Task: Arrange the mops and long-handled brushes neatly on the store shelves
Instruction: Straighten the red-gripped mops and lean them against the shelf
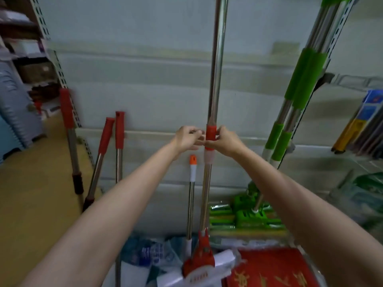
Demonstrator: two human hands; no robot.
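Note:
A tall steel mop handle [216,65] stands upright in front of the pale back wall, with an orange-red collar [211,132] partway up. Its red head [198,264] sits on a white pad [219,264] at the bottom. My right hand [227,141] grips the collar from the right. From the left, my left hand [187,139] has its curled fingers pinching at the collar, and its fingertips meet my right thumb. A shorter handle with an orange-and-white tip [192,168] stands just left of the mop.
Three red-gripped handles [106,135] lean at the left by the shelf upright. Green-gripped mops [300,79] lean at the right over green mop heads [248,216]. A red mat [269,270] and plastic-wrapped packs [149,253] lie below. Yellow and blue packaged items [356,125] hang far right.

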